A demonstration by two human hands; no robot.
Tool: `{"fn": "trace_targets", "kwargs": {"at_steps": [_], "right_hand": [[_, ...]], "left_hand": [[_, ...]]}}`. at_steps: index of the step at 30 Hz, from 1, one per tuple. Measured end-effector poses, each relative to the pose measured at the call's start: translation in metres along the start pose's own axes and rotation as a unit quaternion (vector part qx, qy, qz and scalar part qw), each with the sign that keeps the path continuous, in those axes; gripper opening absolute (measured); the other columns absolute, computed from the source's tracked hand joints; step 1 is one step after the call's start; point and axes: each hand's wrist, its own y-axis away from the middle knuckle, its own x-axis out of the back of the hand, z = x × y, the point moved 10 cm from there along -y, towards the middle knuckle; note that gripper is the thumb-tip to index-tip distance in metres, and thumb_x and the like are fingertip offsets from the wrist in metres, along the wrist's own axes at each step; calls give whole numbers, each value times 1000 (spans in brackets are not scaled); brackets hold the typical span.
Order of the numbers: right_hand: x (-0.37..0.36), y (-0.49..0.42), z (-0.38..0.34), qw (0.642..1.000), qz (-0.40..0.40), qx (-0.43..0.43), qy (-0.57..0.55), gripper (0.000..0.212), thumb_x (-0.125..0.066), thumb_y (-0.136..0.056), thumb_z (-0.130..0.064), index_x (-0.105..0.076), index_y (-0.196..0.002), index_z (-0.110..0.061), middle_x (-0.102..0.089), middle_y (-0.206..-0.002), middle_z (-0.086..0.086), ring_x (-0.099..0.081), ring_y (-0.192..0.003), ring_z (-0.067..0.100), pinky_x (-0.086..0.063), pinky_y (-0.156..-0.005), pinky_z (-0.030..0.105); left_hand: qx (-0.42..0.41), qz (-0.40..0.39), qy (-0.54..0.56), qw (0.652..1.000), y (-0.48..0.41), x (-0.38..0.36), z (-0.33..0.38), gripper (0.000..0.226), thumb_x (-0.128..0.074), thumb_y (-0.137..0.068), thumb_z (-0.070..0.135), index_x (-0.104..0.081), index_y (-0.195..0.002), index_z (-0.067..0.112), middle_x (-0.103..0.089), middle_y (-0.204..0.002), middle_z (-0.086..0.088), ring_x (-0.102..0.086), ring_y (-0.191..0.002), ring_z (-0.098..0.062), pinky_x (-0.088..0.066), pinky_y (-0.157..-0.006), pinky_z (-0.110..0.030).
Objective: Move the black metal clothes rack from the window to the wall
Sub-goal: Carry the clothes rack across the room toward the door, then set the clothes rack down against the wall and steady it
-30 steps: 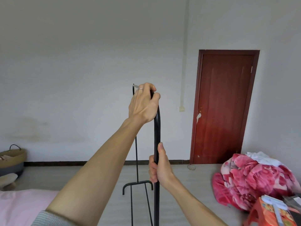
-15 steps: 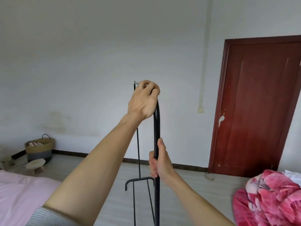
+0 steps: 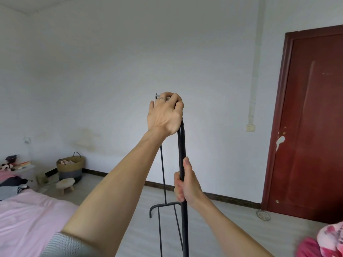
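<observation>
White plaster wall point(image 3: 111, 75) fills the background, stained above a dark skirting board; a red-brown door point(image 3: 313, 127) with chipped paint stands at right, a small wall switch point(image 3: 250, 128) beside its frame. No lettering or brand mark is legible anywhere. Centre: the black metal clothes rack point(image 3: 182, 149), seen end-on and upright, its near tube rising from the lower edge and curving over at the top; its far upright and curved foot point(image 3: 157, 206) lie beyond, above the pale floor point(image 3: 130, 201). The left hand point(image 3: 165, 114), a ring on one finger, is closed over the rack's top bend. The right hand point(image 3: 184, 184) is wrapped around the near tube lower down, thumb pointing up along it. At left: a woven basket point(image 3: 70, 167) against the wall, a small wooden stool point(image 3: 65, 184) just in front of it, and a pink bed cover point(image 3: 27, 219). A floral pink quilt point(image 3: 328, 240) occupies the lower right corner.
</observation>
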Motion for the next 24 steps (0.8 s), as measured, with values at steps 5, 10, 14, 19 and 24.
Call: {"fn": "trace_targets", "kwargs": {"at_steps": [5,10,14,19,24], "right_hand": [[35,-40,3,1000,5,-6,-9,71,-21,-78,-84,-20,-53,-18,-18,-46,1,-17,-43,20,-19,-49,31],[98,-95,13,998,40,-16,-35,74,-21,-87,-82,-21,-49,-19,-17,-46,-1,-17,-40,17,-18,-46,28],[150,-128,16,996,75,-29,-37,73,-18,-94,-78,-20,-50,-20,-17,-47,-1,-14,-43,17,-15,-49,30],[229,-176,19,992,125,-22,-21,73,-18,-94,-78,-19,-53,-19,-17,-48,-1,-14,-43,17,-14,-51,31],[310,-220,23,989,145,4,0,73,-19,-91,-82,-17,-61,-16,-19,-51,3,-18,-46,19,-14,-55,36]], "left_hand": [[11,3,-1,1000,-34,-44,-4,26,-28,-96,32,-55,-96,28,-47,-137,3,-36,-97,-15,-29,-108,-43],[17,-20,41,999,-74,-115,3,31,-30,-94,38,-57,-104,28,-41,-146,4,-44,-117,-18,-39,-102,-45],[7,-47,78,996,-106,-170,11,29,-32,-93,49,-56,-103,36,-35,-155,3,-34,-137,-16,-35,-107,-46],[-18,-97,75,992,-148,-247,21,42,-32,-87,69,-51,-118,49,-30,-160,7,-15,-149,-8,-28,-114,-47],[-29,-127,56,990,-189,-320,46,57,-41,-84,75,-45,-135,50,-13,-166,2,-15,-151,-18,-20,-119,-50]]}}
